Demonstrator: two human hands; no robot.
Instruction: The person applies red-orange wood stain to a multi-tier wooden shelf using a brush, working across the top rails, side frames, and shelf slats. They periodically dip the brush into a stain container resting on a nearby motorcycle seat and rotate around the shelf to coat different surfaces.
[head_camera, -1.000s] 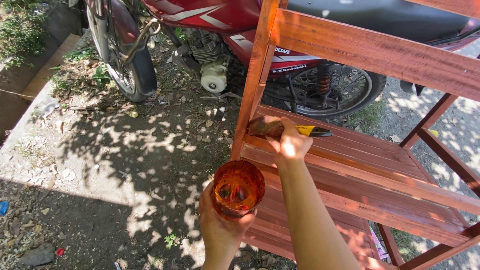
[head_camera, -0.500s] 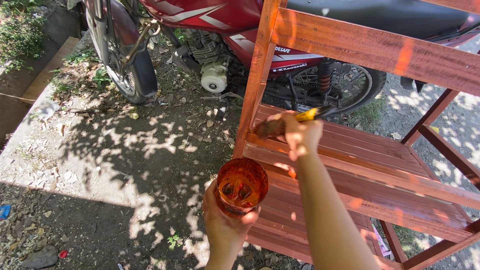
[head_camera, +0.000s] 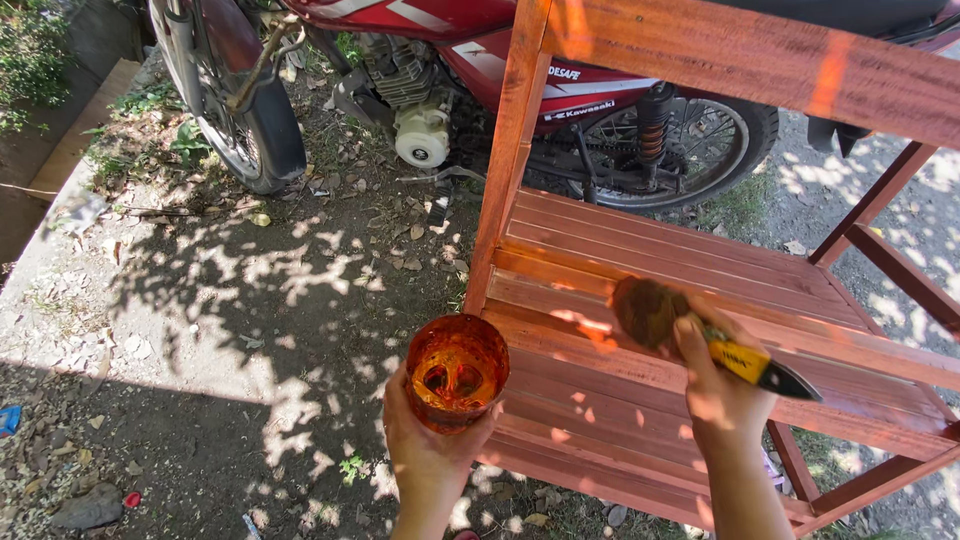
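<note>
The flat paintbrush with a yellow-and-black handle and stain-darkened bristles (head_camera: 700, 335) lies over the middle slatted shelf of the red-brown stained wooden rack (head_camera: 640, 250), near that shelf's front edge and toward its left half. Its long axis runs diagonally: bristles point up and left toward the rack's left front post, while the handle end points down and right. The right hand (head_camera: 722, 385) is clamped around the handle just behind the bristle head, fingers wrapped over it.

The left hand (head_camera: 430, 450) grips from below a clear plastic cup holding orange-brown stain (head_camera: 456, 372), fingers closed round its base. The cup sits off the shelf's left front corner, over the lower shelf's edge and bare ground.

Risk, as judged: the cup is held upright in one hand without support; a tilt would spill stain on the dirt or finished slats. A loaded brush may drip on the lower shelf.

Beyond the rack stands a red motorcycle (head_camera: 420, 30), near enough that splashes could mark it. Dry leaves litter the sun-dappled dirt ground (head_camera: 230, 320).
</note>
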